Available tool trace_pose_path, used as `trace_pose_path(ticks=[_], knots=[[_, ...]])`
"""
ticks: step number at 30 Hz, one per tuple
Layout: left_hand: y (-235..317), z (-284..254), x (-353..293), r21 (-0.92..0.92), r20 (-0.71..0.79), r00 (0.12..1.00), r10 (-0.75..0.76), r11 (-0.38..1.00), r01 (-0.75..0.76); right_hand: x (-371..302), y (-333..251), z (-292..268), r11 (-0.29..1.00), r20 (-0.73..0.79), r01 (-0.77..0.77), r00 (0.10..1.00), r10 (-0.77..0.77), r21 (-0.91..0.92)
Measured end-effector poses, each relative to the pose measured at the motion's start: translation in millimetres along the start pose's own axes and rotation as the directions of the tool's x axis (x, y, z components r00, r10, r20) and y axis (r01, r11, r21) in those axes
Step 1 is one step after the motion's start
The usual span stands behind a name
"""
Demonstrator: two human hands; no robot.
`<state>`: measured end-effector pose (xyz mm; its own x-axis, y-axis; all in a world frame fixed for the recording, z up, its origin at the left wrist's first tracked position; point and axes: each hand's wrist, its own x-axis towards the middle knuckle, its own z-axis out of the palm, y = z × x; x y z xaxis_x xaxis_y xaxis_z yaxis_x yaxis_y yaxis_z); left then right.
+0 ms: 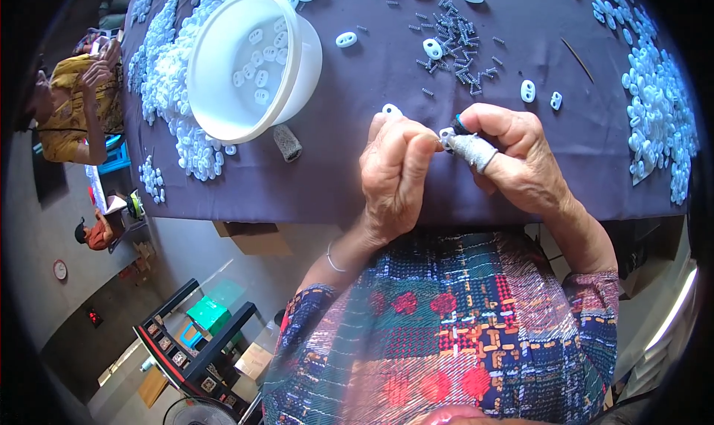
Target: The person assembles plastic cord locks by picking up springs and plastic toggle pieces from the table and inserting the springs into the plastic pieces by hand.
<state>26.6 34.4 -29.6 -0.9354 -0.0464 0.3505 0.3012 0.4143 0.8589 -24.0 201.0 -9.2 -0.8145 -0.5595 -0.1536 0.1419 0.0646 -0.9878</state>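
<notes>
My hands meet above the near part of the table, fingertips almost touching. In my right hand (pixel 520 150), a small white plastic cord-lock part (pixel 447 136) is pinched between thumb and index finger. A whitish wrap (pixel 474 151) covers that thumb, and something dark teal shows at the index fingertip. My left hand (pixel 396 168) is closed, its thumb and index finger pressed together beside the part; what they pinch is too small to make out. A white two-hole oval piece (pixel 391 110) peeks out past its knuckles; whether it is held or lies on the table I cannot tell.
Small metal springs (pixel 461 42) lie piled beyond my hands, with loose oval pieces (pixel 527 91) around. A tilted white tub (pixel 294 90) and heaped white pieces (pixel 167 75) stand left; another heap (pixel 658 113) lies right. A grey finger sleeve (pixel 287 143) is near the tub.
</notes>
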Motion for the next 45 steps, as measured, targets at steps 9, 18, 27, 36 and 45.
trace_pose_path(ticks=[9, 18, 27, 36, 45], knots=[[7.5, -10.1, 5.0, 0.027, 0.078, 0.991, -0.111, 0.994, 0.109, -1.3, 0.2, -1.4, 0.999, -0.008, 0.015, 1.000, -0.015, -0.034], [5.0, -3.2, 9.5, 0.177, 0.134, 0.988, 0.076, 0.979, -0.099, 0.6, -2.4, -3.6, 1.000, 0.045, 0.006, 0.999, -0.004, -0.028], [3.1, -4.2, 9.1, 0.156, 0.057, 0.993, 0.106, 0.981, -0.114, 1.3, -9.2, 2.1, 0.967, 0.021, -0.226, 0.974, 0.225, 0.115], [3.9, -43.5, 3.8, 0.627, -0.111, 0.988, -0.107, 0.764, 0.153, -1.8, -9.1, -4.4, 0.999, -0.107, -0.044, 0.993, 0.043, -0.008], [-0.2, -27.5, 20.2, 0.595, 0.009, 0.996, -0.084, 0.801, 0.062, -2.6, 0.5, -0.2, 0.988, -0.126, 0.090, 0.986, -0.105, -0.123]])
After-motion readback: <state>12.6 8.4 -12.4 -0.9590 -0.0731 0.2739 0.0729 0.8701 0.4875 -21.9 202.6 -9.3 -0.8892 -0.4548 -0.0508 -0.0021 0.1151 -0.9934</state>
